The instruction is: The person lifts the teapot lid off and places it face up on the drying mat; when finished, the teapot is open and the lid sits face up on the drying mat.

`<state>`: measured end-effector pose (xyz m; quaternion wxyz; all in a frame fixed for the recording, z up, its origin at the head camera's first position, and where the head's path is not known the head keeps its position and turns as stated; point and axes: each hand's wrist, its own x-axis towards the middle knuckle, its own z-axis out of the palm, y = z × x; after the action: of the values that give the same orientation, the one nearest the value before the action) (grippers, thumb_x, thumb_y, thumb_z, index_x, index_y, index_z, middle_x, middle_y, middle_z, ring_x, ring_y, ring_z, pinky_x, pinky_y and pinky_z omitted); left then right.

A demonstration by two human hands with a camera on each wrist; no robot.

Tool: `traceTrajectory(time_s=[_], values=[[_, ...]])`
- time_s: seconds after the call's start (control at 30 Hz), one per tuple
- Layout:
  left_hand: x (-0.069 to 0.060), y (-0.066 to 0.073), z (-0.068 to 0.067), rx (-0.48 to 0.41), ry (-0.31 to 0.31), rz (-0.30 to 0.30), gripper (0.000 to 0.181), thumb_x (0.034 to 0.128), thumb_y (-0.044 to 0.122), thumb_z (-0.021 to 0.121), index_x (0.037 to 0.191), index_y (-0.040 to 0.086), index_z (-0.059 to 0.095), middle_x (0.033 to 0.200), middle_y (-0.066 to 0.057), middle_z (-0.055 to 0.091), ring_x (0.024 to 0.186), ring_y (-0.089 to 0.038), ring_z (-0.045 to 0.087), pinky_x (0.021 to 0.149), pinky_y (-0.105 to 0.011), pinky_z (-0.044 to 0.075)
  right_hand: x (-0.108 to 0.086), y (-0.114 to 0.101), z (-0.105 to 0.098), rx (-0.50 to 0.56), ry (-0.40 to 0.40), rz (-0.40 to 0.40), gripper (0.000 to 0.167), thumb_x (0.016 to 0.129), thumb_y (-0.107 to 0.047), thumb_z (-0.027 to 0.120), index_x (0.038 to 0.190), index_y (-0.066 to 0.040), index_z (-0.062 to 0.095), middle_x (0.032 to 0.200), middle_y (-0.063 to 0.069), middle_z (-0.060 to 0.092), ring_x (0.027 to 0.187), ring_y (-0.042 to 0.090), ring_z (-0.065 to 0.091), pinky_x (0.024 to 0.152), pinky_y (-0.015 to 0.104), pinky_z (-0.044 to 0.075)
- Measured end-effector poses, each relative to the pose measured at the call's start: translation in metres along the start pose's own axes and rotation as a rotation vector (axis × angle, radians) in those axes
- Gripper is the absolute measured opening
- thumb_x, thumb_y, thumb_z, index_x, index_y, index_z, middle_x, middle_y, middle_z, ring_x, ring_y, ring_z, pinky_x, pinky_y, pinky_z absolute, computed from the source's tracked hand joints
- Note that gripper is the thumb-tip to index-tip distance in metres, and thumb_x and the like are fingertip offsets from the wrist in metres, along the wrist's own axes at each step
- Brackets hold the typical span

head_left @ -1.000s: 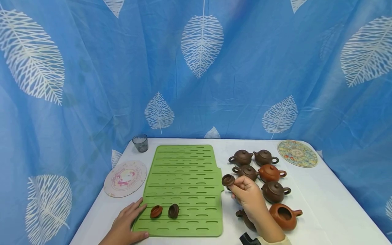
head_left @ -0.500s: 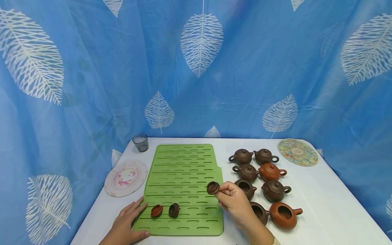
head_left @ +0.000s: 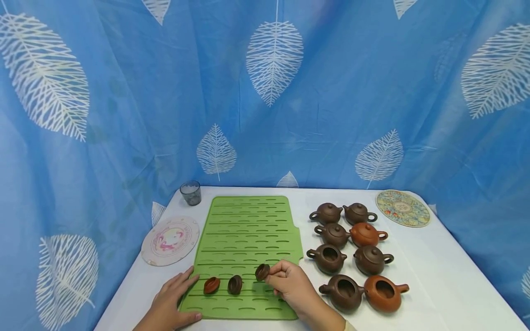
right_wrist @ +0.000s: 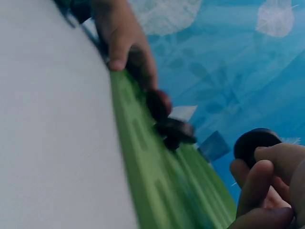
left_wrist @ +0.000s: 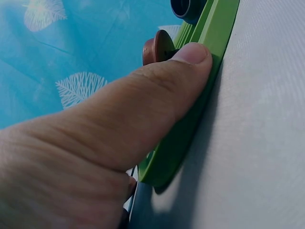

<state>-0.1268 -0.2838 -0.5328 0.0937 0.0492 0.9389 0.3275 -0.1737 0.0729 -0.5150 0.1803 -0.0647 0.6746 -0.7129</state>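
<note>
My right hand [head_left: 291,285] pinches a dark brown teapot lid [head_left: 262,272] between thumb and fingers, above the front right part of the green mat [head_left: 248,236]. In the right wrist view this lid [right_wrist: 252,145] is tilted at the fingertips. Left of it, a reddish lid [head_left: 211,285] and another dark brown lid [head_left: 234,284] lie on the mat. My left hand [head_left: 171,299] rests with spread fingers at the mat's front left corner, its thumb [left_wrist: 190,55] on the edge. Lidless on the right stand two brown teapots [head_left: 325,265] and a reddish teapot [head_left: 387,305].
Behind the lidless pots stand several lidded teapots [head_left: 370,260], one of them reddish [head_left: 365,234]. A patterned round mat [head_left: 402,209] lies at the back right. To the left are a pale round mat [head_left: 169,241] and a grey glass [head_left: 190,193]. A blue curtain [head_left: 323,115] hangs behind.
My right hand has carried the brown lid leftward from beside the teapots to over the green mat, uncovering the two lidless brown pots. The left hand has stayed put.
</note>
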Motion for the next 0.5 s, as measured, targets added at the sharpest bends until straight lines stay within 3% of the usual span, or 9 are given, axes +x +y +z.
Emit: traceTrajectory(time_s=[0.13, 0.4, 0.5], values=[[-0.0010, -0.0006, 0.0000, 0.002, -0.003, 0.008, 0.097, 0.0727, 0.052, 0.093, 0.153, 0.012, 0.055, 0.168, -0.015, 0.037, 0.147, -0.057, 0.033, 0.105, -0.084, 0.035, 0.0047, 0.0090, 0.0029, -0.091, -0.012, -0.016, 0.019, 0.094, -0.013, 0.078, 0.100, -0.001, 0.066, 0.085, 0.006, 0.076, 0.062, 0.012, 0.056, 0.057, 0.020, 0.049], [-0.0007, -0.0035, -0.0016, -0.004, -0.008, 0.008, 0.098, 0.0729, 0.054, 0.092, 0.153, 0.013, 0.055, 0.169, -0.015, 0.036, 0.147, -0.058, 0.033, 0.104, -0.085, 0.035, 0.0026, 0.0110, 0.0061, -0.365, -0.015, -0.066, 0.012, 0.091, -0.011, 0.080, 0.091, -0.010, 0.068, 0.073, -0.001, 0.071, 0.058, 0.011, 0.059, 0.050, 0.022, 0.047], [0.0006, -0.0064, -0.0003, -0.021, -0.024, -0.004, 0.098, 0.0726, 0.056, 0.091, 0.154, 0.013, 0.055, 0.169, -0.015, 0.035, 0.148, -0.058, 0.031, 0.104, -0.086, 0.033, 0.0002, 0.0114, 0.0070, -0.407, -0.011, -0.082, 0.012, 0.091, -0.010, 0.080, 0.090, -0.012, 0.068, 0.072, -0.002, 0.070, 0.057, 0.011, 0.059, 0.050, 0.023, 0.047]])
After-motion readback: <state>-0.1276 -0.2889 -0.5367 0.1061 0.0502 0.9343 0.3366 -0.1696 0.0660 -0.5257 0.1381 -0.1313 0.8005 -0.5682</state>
